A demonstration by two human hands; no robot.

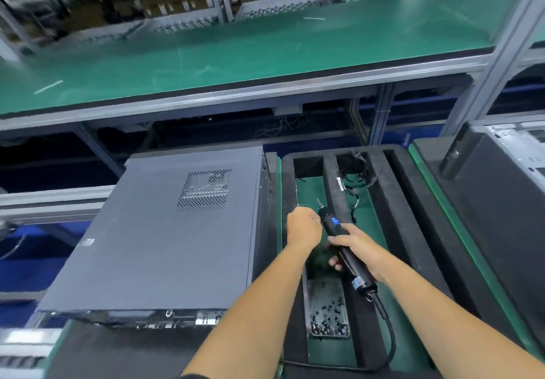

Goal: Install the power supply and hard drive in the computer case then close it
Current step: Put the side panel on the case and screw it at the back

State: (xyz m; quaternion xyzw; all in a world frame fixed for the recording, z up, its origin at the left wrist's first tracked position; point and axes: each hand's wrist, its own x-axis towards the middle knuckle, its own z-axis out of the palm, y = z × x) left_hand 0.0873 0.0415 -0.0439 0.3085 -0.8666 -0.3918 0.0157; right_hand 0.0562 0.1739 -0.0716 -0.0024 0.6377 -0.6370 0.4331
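Observation:
A dark grey computer case (165, 231) lies on its side at the left with its side panel on and a perforated vent patch facing up. To its right, my right hand (358, 246) grips a black electric screwdriver (342, 240) whose bit points up and away. My left hand (303, 224) is curled by the bit's tip, fingers bunched as if pinching something small that I cannot make out. Both hands hover over a black foam tray (392, 201).
A small clear tray of dark screws (327, 311) sits below my hands. A bundle of black cables (358, 178) lies in the foam tray. The screwdriver's cord (387, 334) loops toward me. Another case (501, 201) stands at the right. A green shelf (236, 54) runs behind.

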